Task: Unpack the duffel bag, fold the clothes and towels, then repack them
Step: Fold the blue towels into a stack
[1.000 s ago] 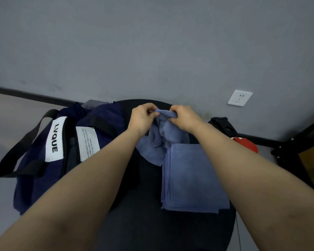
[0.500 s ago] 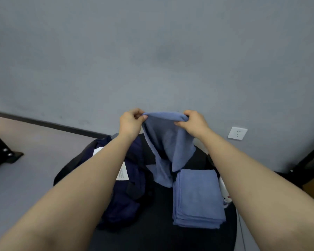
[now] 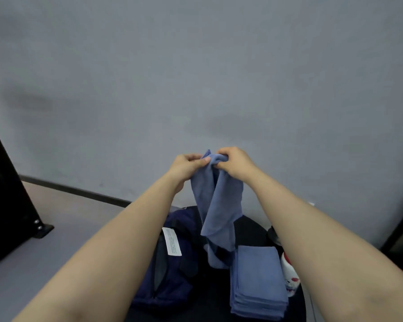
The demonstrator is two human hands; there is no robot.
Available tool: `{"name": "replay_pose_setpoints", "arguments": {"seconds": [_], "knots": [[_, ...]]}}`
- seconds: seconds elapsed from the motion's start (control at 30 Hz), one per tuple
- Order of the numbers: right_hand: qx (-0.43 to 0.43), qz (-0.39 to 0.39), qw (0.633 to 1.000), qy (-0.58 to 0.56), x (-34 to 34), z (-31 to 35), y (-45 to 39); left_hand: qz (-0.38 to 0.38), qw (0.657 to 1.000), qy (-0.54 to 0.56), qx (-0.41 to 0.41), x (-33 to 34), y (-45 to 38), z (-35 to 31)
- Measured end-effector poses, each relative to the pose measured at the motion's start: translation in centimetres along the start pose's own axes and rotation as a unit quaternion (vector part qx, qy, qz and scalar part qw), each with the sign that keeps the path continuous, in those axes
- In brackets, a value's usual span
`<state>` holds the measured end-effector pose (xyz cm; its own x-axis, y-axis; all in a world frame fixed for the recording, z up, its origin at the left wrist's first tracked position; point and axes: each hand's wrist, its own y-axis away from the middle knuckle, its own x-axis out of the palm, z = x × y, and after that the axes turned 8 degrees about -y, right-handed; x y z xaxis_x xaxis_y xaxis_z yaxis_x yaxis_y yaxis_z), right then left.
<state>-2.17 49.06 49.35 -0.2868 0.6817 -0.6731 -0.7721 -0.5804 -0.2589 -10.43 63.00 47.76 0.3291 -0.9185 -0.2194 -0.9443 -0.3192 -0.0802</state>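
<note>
A: Which step is this?

B: Folding, I'd say. Both hands are raised in front of the wall, close together, and a blue towel (image 3: 215,203) hangs from them. The left hand (image 3: 186,164) has its fingers curled and pinches the top edge with the thumb; the right hand (image 3: 233,161) is bunched round the same edge just beside it. Neither is open.

A: And the towel itself?

B: In the air, draped loosely, its lower end dangling down near the stack (image 3: 257,282) and the bag (image 3: 170,270). It's crumpled, not flat.

A: What does the next move call for?

B: My guess: find two corners, spread the hands apart so the cloth opens out, then fold it and lay it on the stack. With the hands this close, the edge is gathered, so corners need sorting first.

A: Counts?

B: One towel in hand. One stack of folded blue towels on the dark round table (image 3: 249,225), right of the bag; several layers show at its edge, but I can't count them. One navy duffel bag with a white label, on the table's left. One white and red thing (image 3: 289,273) behind the stack, partly hidden, so I can't name it.
</note>
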Motion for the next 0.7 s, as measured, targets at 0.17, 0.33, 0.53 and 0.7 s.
{"name": "replay_pose_setpoints", "arguments": {"seconds": [0.17,0.33,0.53,0.7], "knots": [[-0.021,0.001,1.0,-0.006,-1.5,2.9,1.5,0.059,0.998,0.001,-0.006,-1.5,2.2,-3.9],[-0.049,0.002,0.999,0.005,-3.0,5.7,2.6,0.003,0.999,-0.026,0.028,-2.6,4.0,-7.1],[-0.034,-0.029,0.999,-0.014,-5.2,7.5,4.0,-0.069,0.994,-0.015,0.081,-4.0,6.4,-11.0],[-0.005,-0.051,0.998,-0.047,-6.4,7.4,5.6,-0.146,0.981,0.002,0.126,-5.1,8.0,-13.3]]}}
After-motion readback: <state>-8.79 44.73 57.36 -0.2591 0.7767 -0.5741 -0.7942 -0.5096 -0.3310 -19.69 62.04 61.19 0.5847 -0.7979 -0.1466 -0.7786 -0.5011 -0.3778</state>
